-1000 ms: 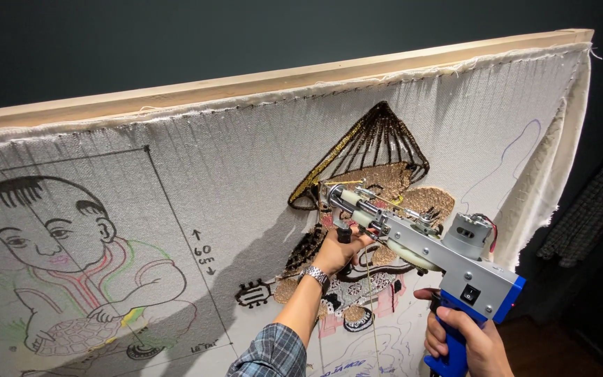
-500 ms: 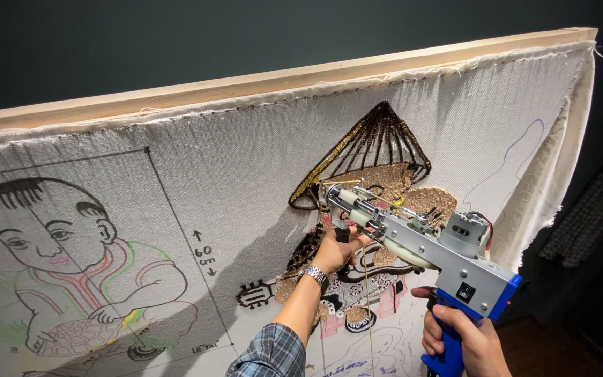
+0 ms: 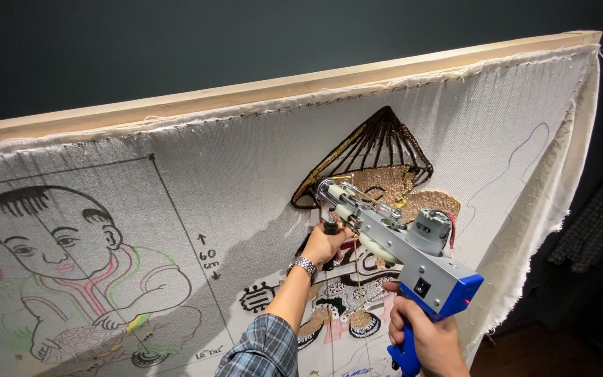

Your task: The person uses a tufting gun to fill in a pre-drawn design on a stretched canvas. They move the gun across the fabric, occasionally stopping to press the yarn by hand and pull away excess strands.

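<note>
Tufting gun [image 3: 399, 258], grey metal, blue-handled, against coarse woven cloth [image 3: 246, 174].

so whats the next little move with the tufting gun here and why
Probably keep the tufting gun pressed into the cloth and ease it along the hat's lower edge. Its tip sits at the brown patch under the conical hat, the left hand steadies the front handle, and the right hand grips the blue handle.

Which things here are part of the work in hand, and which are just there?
In use:
tufting gun, held by left hand and right hand
cloth on wooden frame
hat motif, half tufted

Just there:
child drawing
dark wall
</note>
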